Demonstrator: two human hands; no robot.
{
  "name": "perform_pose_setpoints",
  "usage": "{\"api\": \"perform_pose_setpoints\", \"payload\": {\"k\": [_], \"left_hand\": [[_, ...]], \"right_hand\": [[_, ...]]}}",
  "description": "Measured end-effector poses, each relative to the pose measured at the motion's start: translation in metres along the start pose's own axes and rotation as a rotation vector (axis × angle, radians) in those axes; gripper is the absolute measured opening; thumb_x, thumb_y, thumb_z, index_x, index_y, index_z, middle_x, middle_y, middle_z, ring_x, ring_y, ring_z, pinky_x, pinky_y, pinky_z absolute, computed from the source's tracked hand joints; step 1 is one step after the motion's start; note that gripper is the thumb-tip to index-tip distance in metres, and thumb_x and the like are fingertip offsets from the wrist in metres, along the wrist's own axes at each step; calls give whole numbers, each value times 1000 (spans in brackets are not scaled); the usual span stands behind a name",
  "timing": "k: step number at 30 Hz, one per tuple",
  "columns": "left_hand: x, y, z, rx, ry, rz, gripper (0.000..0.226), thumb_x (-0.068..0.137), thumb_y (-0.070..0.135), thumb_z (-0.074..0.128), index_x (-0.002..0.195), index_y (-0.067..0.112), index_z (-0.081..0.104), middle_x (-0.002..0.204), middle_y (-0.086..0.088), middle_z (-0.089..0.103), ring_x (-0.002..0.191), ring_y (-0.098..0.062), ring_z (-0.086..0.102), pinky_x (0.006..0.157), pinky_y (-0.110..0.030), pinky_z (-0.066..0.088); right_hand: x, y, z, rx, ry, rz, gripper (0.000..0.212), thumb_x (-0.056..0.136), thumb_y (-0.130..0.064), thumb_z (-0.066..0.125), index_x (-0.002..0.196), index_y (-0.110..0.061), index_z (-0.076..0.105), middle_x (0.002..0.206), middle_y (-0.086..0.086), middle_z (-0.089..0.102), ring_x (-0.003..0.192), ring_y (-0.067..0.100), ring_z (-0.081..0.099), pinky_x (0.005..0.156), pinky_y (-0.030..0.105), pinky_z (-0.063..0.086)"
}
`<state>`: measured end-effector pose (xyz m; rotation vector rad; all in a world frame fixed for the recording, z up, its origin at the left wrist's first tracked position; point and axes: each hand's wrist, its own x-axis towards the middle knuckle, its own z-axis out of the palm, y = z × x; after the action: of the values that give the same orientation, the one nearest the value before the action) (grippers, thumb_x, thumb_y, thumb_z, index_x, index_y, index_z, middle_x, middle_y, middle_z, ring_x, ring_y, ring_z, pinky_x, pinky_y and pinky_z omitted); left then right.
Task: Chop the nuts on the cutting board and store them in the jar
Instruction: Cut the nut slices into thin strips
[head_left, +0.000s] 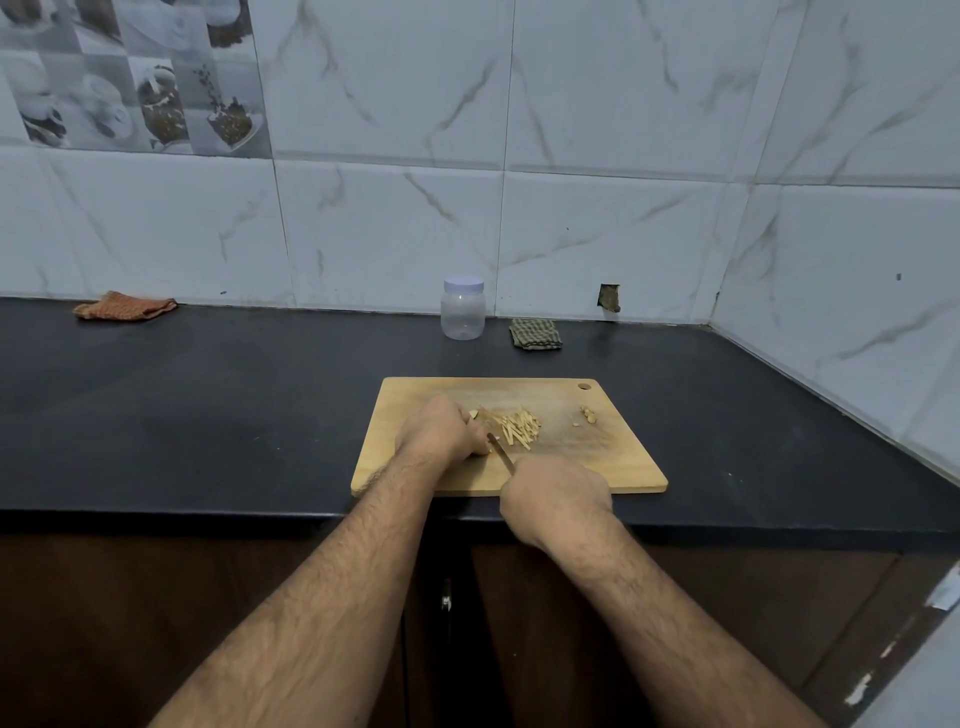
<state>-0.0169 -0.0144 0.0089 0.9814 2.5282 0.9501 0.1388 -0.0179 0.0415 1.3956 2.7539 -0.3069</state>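
Slivered nuts on wooden board — lidded jar behind.

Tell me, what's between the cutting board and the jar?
Nothing: in the head view only bare black counter lies between the cutting board and the jar.
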Motion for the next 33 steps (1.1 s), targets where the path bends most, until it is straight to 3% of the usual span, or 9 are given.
{"api": "perform_pose_setpoints", "payload": {"k": [5, 9, 14, 22, 26, 33], "left_hand": [[1, -1, 0, -4, -12, -6, 17, 80, 31, 76, 86, 15, 77, 87, 6, 75, 90, -13, 67, 76, -30, 54], [2, -2, 0, -7, -25, -5, 17, 79, 29, 78, 87, 14, 77, 88, 10, 75, 91, -11, 67, 82, -33, 56], [1, -1, -1, 12, -25, 0, 20, 78, 30, 77, 89, 13, 77, 89, 8, 75, 92, -13, 67, 81, -34, 55], [-2, -3, -1, -7, 3, 23, 12, 85, 28, 75, 84, 17, 73, 83, 6, 69, 81, -13, 61, 69, -29, 46], [-4, -7, -3, -11, 24, 39, 11, 89, 24, 69, 81, 17, 69, 87, 13, 66, 88, -13, 61, 74, -30, 48], [-11, -16, -7, -103, 147, 13, 23, 91, 22, 66, 68, 24, 59, 77, 11, 60, 74, -6, 52, 54, -22, 34]], "right_hand": [[4, 6, -7, -58, 25, 2, 25, 96, -18, 49, 117, -15, 63, 108, 3, 63, 87, 20, 53, 72, 32, 44], [8, 10, -12, -56, 36, 22, 28, 96, -16, 46, 118, -15, 63, 116, 5, 65, 93, 22, 57, 71, 32, 43], [8, 7, -7, -74, 40, -29, 27, 98, -21, 44, 118, -15, 61, 112, 4, 63, 87, 21, 51, 71, 32, 42], [6, 8, -8, -36, 40, -39, 27, 98, -23, 44, 117, -15, 61, 107, 4, 62, 90, 22, 56, 73, 33, 45], [3, 6, -1, 13, -1, -59, 25, 98, -26, 44, 112, -15, 62, 98, 1, 61, 85, 22, 63, 73, 33, 52], [18, 22, -12, -25, 37, 5, 27, 96, -21, 43, 111, -15, 65, 100, 2, 61, 86, 21, 58, 72, 31, 47]]}}
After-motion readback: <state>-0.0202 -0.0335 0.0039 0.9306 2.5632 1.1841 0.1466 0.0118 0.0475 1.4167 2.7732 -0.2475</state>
